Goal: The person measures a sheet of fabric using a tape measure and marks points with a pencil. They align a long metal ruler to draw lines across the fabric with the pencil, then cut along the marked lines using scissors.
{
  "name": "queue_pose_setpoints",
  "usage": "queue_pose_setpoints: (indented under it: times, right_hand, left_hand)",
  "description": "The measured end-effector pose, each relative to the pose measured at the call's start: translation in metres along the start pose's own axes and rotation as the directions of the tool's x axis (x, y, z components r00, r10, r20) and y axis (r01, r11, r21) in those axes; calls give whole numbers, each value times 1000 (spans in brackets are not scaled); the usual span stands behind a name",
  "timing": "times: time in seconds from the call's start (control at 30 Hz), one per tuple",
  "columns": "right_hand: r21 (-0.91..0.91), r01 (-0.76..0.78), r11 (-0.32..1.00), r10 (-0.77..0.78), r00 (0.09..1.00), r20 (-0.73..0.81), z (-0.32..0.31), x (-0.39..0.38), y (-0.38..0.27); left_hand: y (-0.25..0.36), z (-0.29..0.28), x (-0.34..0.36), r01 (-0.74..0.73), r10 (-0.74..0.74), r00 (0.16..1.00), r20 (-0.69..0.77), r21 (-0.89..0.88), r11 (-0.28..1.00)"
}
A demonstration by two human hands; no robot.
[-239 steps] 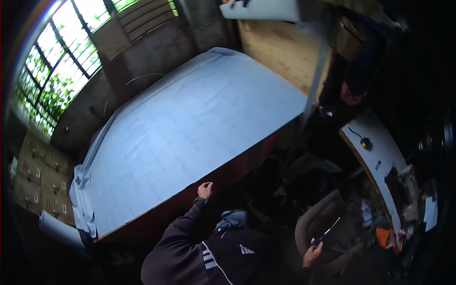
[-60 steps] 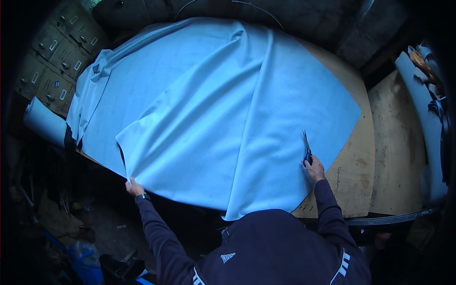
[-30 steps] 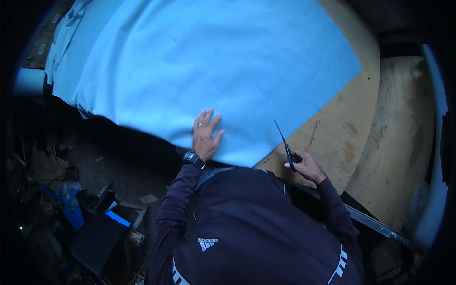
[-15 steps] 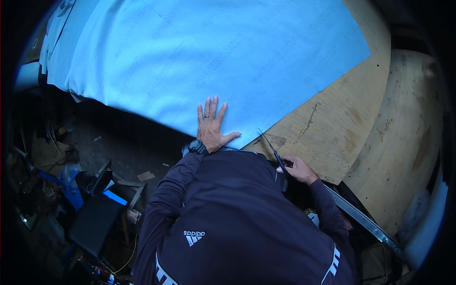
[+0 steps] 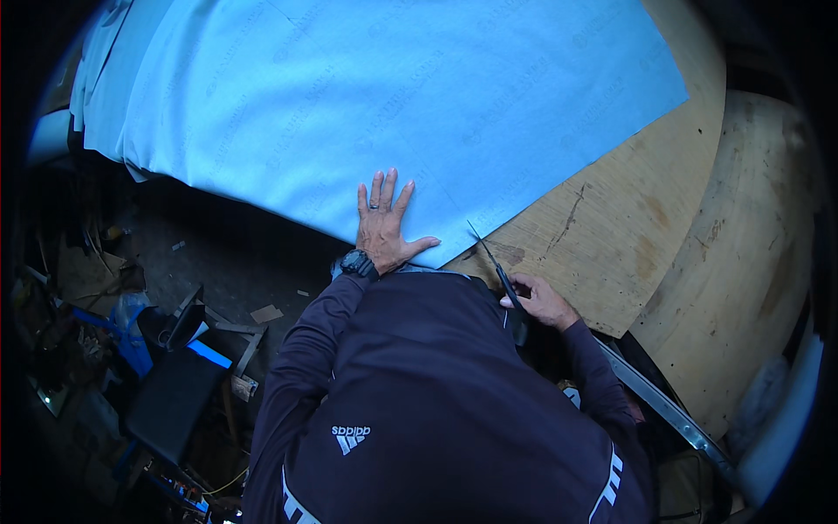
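A large light-blue sheet of material, faintly printed all over, is spread across a wooden board and hangs past its left side in folds. Near the sheet's closest corner, my left hand lies flat on it with fingers spread, a ring and a dark wristwatch showing. My right hand grips dark-handled scissors at the sheet's right edge. Their slim blades point up and left, with the tip over the material near the edge. A thin line runs across the sheet by the left hand. The scissor handles are partly hidden by my fingers.
A second curved wooden panel stands at the right, with a metal rail below it. On the lower left, a black padded seat stands among clutter. Scraps lie on the dark floor.
The scissors and my right hand have shifted slightly up and left, bringing the blade tip further over the sheet. My left hand stays pressed on the material.
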State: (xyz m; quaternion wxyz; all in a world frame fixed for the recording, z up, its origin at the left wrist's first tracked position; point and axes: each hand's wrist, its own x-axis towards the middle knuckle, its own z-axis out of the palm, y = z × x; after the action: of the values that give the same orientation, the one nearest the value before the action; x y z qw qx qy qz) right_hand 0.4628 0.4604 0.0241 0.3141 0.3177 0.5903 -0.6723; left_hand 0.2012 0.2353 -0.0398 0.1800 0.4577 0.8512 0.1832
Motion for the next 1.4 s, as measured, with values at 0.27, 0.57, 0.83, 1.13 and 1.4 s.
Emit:
queue_pose_setpoints:
  times: [0.27, 0.57, 0.83, 1.13, 1.4]
  right_hand:
    - [27, -10, 1000, 9, 999, 31, 1, 6, 2]
    - [-11, -31, 999, 31, 999, 32, -4, 8, 2]
    - [-28, -19, 999, 19, 1000, -11, 1, 30, -13]
    - [-36, 142, 989, -142, 990, 11, -2, 45, -32]
    - [-14, 78, 997, -77, 995, 71, -6, 57, -34]
  left_hand:
    - [0, 1, -1, -3, 3, 1000, -18, -5, 1000]
    - [0, -1, 0, -4, 4, 1000, -17, 12, 1000]
    - [1, -4, 0, 14, -14, 1000, 25, 7, 1000]
    - [-2, -1, -2, 3, -3, 1000, -20, -36, 999]
    - [-4, 0, -3, 16, -18, 999, -44, -50, 999]
